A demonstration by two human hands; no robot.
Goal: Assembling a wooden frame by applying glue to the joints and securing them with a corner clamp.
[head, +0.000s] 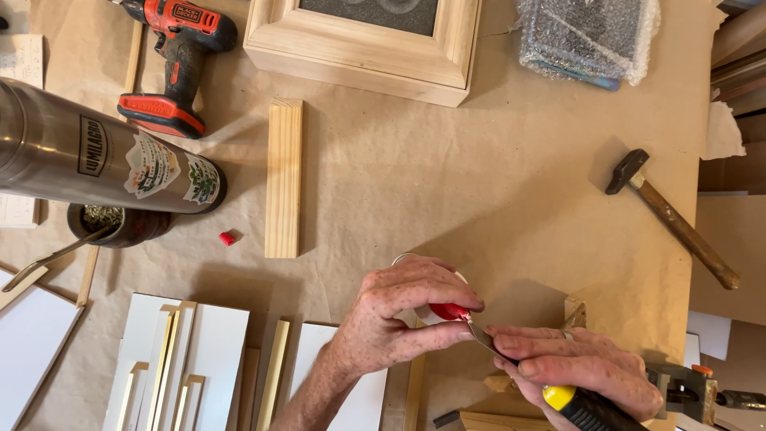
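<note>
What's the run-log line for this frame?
left hand: grips red-tipped white bottle | right hand: holds yellow-black-handled blade at tip | hammer: idle

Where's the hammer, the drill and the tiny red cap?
hammer (627, 171), head view, on its dark metal head.
drill (182, 49), head view, on its orange and black body.
tiny red cap (227, 238), head view, on its middle.

Two hands at work: the left hand (403, 315) and the right hand (574, 365). One utility knife (558, 395), one glue bottle (441, 311). One hammer (670, 217), one cordless drill (177, 60), one steel flask (96, 156), one cup of herb tea (120, 223), one wooden block (285, 177), one picture frame (363, 48), one bubble-wrap bundle (586, 36), one small red cap (227, 238).
</note>
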